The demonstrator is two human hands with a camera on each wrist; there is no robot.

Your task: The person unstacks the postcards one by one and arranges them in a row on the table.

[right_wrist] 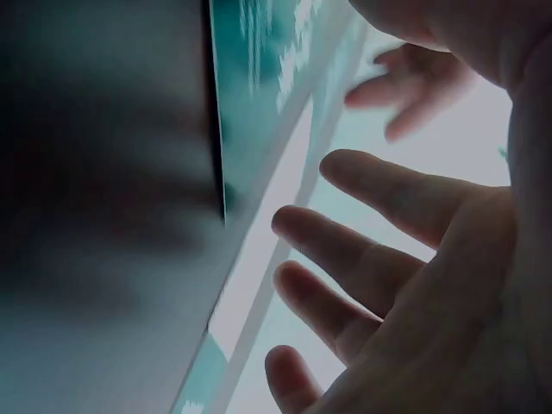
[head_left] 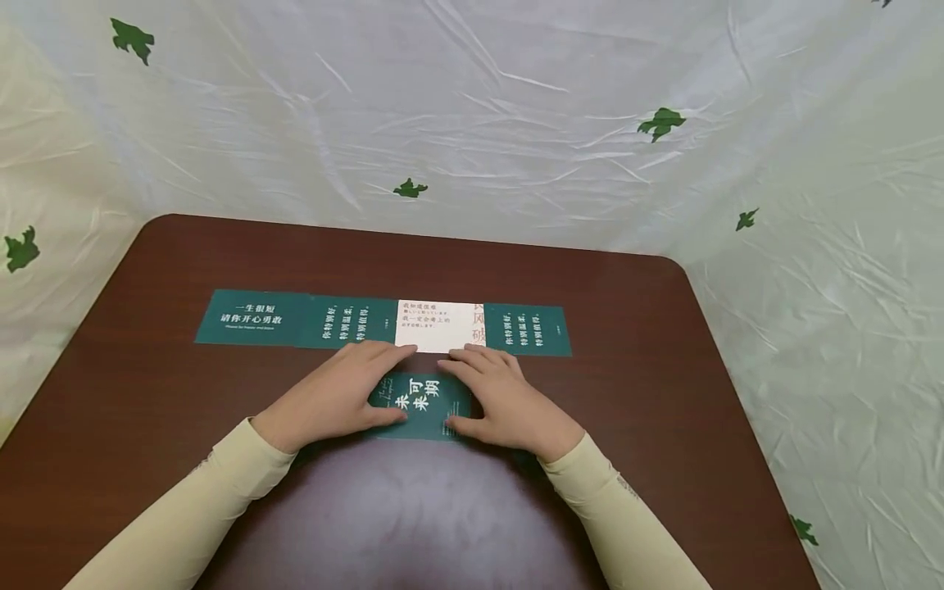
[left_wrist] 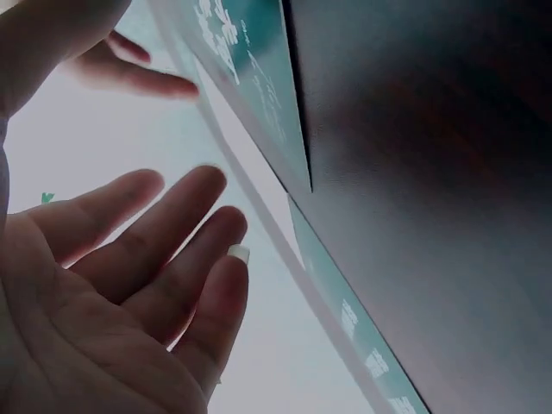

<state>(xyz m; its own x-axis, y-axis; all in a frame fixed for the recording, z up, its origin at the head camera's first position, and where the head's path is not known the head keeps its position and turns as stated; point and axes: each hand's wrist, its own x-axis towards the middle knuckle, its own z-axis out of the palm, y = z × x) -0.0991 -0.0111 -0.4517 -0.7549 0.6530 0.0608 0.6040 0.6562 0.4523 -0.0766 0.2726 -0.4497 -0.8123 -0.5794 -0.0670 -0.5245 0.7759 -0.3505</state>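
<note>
A dark green card (head_left: 431, 422) with white lettering lies on the table near the person, between the two hands. My left hand (head_left: 335, 395) is at its left side and my right hand (head_left: 512, 401) at its right, with thumbs near the lower corners. Both hands have loosely extended fingers and grip nothing; in the wrist views, the fingers of the left hand (left_wrist: 138, 285) and right hand (right_wrist: 414, 267) look spread. Whether a thumb touches the card cannot be told. Just beyond the fingertips lies a white card (head_left: 435, 332) with reddish print.
The white card sits in a row with a green card (head_left: 243, 332) at far left, another green card (head_left: 350, 315) beside it, and a further green card (head_left: 549, 340) at right. Pale sheeting (head_left: 516, 139) with green patches surrounds the brown table (head_left: 634, 410).
</note>
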